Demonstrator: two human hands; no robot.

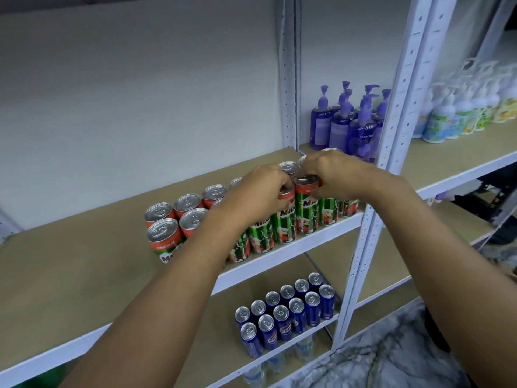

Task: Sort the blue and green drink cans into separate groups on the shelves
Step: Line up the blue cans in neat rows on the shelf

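Observation:
Several green cans [163,233] with orange tops stand in two rows on the upper shelf [70,270]. My left hand [257,191] grips the top of one green can [286,222] in the front row. My right hand [335,175] grips the rim of the neighbouring green can [306,208] just to its right. Both held cans stand upright on the shelf, side by side. Several blue cans [288,309] stand in two rows on the lower shelf [218,340], below and right of my hands. My forearms hide part of the green front row.
Purple pump bottles [344,121] stand at the right end of the upper shelf, behind a white upright post [397,121]. White and green pump bottles [461,110] fill the neighbouring shelf. Clear water bottles [279,362] sit below the blue cans. A marbled floor [391,357] shows lower right.

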